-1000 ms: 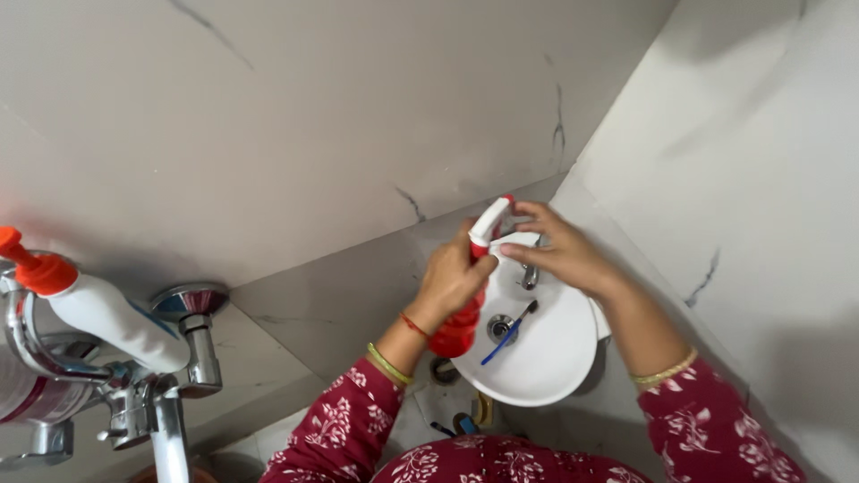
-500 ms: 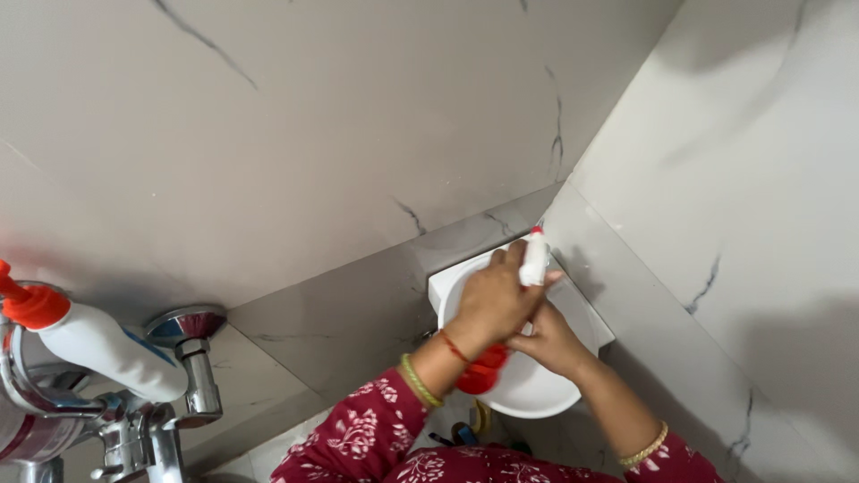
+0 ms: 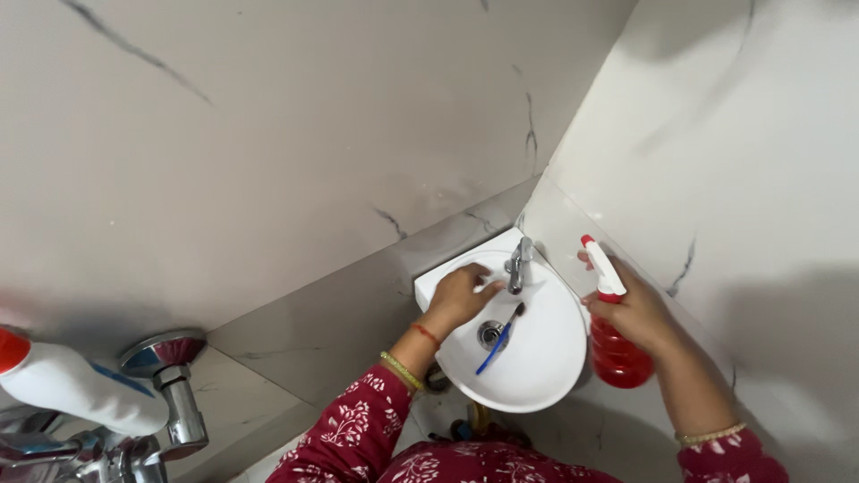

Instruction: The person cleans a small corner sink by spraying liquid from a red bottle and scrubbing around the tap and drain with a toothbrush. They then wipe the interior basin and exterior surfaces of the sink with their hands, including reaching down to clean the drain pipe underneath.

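Note:
A small white corner basin (image 3: 537, 371) is fixed where two marble walls meet. My right hand (image 3: 637, 311) grips a red spray bottle (image 3: 614, 344) with a white trigger head, held to the right of the basin. My left hand (image 3: 461, 297) rests inside the basin's back left, fingers curled, just left of the chrome tap (image 3: 517, 265). Whether it holds anything is hidden. A blue toothbrush (image 3: 499, 339) lies in the bowl across the drain (image 3: 489, 334).
At the lower left a white bottle with a red cap (image 3: 67, 383) rests on chrome wall taps (image 3: 170, 402). Grey marble walls close in behind and to the right. Pipes and floor show under the basin.
The spray bottle has passed from my left hand to my right hand and moved to the right of the basin. My left hand has dropped into the basin beside the tap.

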